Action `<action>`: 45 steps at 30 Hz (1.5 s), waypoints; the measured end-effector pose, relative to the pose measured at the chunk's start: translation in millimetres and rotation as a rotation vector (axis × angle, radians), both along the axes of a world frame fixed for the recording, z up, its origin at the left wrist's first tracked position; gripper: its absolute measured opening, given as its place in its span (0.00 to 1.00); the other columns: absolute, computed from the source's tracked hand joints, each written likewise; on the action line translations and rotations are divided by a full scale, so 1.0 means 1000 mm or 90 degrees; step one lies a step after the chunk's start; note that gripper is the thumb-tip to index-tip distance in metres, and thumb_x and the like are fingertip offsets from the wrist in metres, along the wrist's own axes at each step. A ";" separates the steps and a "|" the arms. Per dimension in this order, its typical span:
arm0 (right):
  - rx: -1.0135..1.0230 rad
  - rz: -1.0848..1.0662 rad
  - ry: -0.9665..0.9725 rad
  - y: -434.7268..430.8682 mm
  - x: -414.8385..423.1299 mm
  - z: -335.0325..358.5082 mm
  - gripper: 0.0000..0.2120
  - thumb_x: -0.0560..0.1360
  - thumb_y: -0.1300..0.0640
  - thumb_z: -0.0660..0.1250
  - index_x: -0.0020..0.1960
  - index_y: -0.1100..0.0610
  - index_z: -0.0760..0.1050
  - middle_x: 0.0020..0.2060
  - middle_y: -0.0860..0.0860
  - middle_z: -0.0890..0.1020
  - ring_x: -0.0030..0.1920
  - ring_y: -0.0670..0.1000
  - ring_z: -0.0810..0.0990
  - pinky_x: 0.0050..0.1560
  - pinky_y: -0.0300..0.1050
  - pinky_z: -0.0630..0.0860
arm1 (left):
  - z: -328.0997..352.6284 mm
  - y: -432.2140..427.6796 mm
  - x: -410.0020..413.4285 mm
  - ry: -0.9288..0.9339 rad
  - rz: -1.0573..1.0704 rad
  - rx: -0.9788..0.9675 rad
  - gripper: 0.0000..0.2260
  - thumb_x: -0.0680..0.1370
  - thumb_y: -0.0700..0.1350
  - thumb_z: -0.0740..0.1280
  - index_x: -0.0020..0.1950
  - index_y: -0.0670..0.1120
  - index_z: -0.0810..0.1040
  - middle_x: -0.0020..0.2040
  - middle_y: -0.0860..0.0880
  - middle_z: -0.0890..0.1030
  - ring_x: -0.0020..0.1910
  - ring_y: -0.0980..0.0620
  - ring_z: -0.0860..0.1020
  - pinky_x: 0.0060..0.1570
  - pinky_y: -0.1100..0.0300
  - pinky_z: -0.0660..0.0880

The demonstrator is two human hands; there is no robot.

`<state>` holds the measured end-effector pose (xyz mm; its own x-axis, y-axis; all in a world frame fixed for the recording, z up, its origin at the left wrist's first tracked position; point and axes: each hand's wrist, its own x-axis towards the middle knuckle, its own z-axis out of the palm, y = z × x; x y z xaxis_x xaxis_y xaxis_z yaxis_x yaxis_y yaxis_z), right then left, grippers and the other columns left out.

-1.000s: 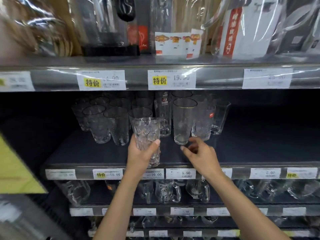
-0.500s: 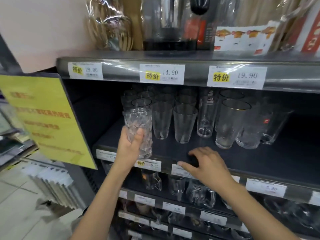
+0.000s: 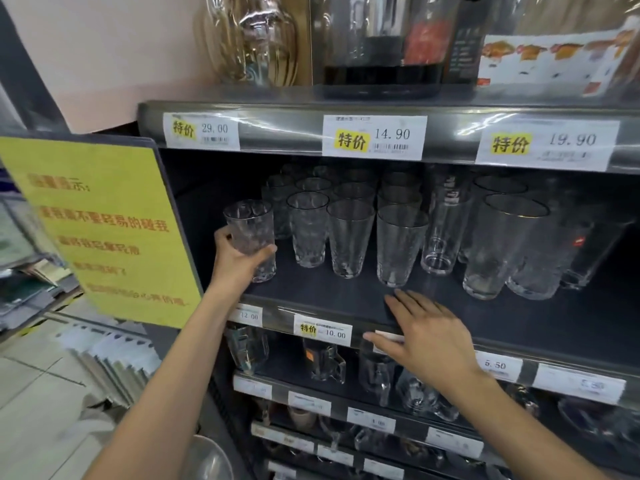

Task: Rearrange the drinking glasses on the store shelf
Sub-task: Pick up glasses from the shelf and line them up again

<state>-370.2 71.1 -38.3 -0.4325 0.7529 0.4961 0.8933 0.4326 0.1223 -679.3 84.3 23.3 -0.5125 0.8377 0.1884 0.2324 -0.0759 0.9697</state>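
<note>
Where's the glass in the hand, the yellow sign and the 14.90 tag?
held glass (image 3: 248, 221): head view, upper wall below the rim.
yellow sign (image 3: 100, 220): head view, its middle.
14.90 tag (image 3: 374, 137): head view, its middle.

On the upper shelf edge (image 3: 277, 128) a left tag (image 3: 201, 130) is marked 特价 29.00, a middle tag (image 3: 374, 137) 特价 14.90 and a right tag (image 3: 546, 144) 特价 19.90, while on the middle shelf edge (image 3: 277, 315) a 12.00 tag (image 3: 247, 316), a 特价 10.00 tag (image 3: 323, 330) and a 5.50 tag (image 3: 496, 365) are fixed.
</note>
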 end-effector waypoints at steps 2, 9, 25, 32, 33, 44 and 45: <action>0.004 -0.003 0.003 0.001 0.000 -0.002 0.36 0.74 0.28 0.56 0.59 0.57 0.83 0.57 0.54 0.84 0.58 0.54 0.83 0.53 0.50 0.81 | -0.002 0.011 -0.005 -0.008 -0.004 0.006 0.36 0.71 0.43 0.78 0.71 0.46 0.61 0.59 0.48 0.78 0.58 0.50 0.78 0.55 0.58 0.72; 0.035 -0.004 0.016 0.000 -0.001 -0.005 0.37 0.74 0.27 0.54 0.59 0.56 0.83 0.58 0.54 0.84 0.58 0.54 0.83 0.55 0.51 0.80 | -0.011 0.041 -0.018 -0.024 -0.043 0.017 0.34 0.69 0.39 0.79 0.68 0.46 0.62 0.58 0.48 0.78 0.59 0.49 0.78 0.62 0.50 0.76; 0.066 -0.014 0.031 -0.001 -0.002 -0.007 0.37 0.73 0.27 0.54 0.58 0.56 0.83 0.57 0.53 0.84 0.58 0.54 0.83 0.55 0.51 0.81 | -0.010 0.049 -0.024 -0.005 -0.124 0.001 0.29 0.71 0.44 0.78 0.69 0.50 0.70 0.55 0.55 0.78 0.55 0.56 0.77 0.54 0.62 0.73; 0.073 -0.014 0.041 0.000 -0.002 -0.010 0.37 0.73 0.27 0.55 0.57 0.56 0.84 0.57 0.53 0.85 0.57 0.54 0.84 0.54 0.51 0.81 | -0.015 0.051 -0.026 -0.032 -0.100 -0.006 0.28 0.71 0.44 0.78 0.67 0.45 0.69 0.62 0.47 0.77 0.56 0.53 0.77 0.52 0.64 0.73; 0.074 -0.015 0.042 0.000 -0.002 -0.009 0.37 0.73 0.27 0.55 0.57 0.56 0.84 0.57 0.53 0.85 0.57 0.54 0.84 0.54 0.51 0.81 | -0.016 0.053 -0.027 -0.032 -0.100 -0.008 0.29 0.71 0.44 0.78 0.67 0.45 0.69 0.62 0.46 0.78 0.57 0.52 0.77 0.52 0.63 0.73; 0.057 -0.023 0.044 -0.001 -0.003 -0.008 0.37 0.73 0.26 0.55 0.58 0.56 0.83 0.57 0.52 0.84 0.58 0.53 0.83 0.54 0.51 0.81 | -0.017 0.054 -0.029 -0.019 -0.109 -0.019 0.28 0.75 0.45 0.75 0.72 0.46 0.70 0.61 0.47 0.79 0.58 0.52 0.77 0.58 0.59 0.71; 0.056 -0.024 0.045 -0.002 -0.003 -0.008 0.37 0.73 0.26 0.55 0.58 0.56 0.83 0.58 0.52 0.84 0.58 0.53 0.83 0.54 0.51 0.81 | -0.016 0.053 -0.028 -0.017 -0.109 -0.019 0.27 0.75 0.45 0.74 0.72 0.46 0.71 0.60 0.47 0.79 0.58 0.52 0.77 0.57 0.60 0.71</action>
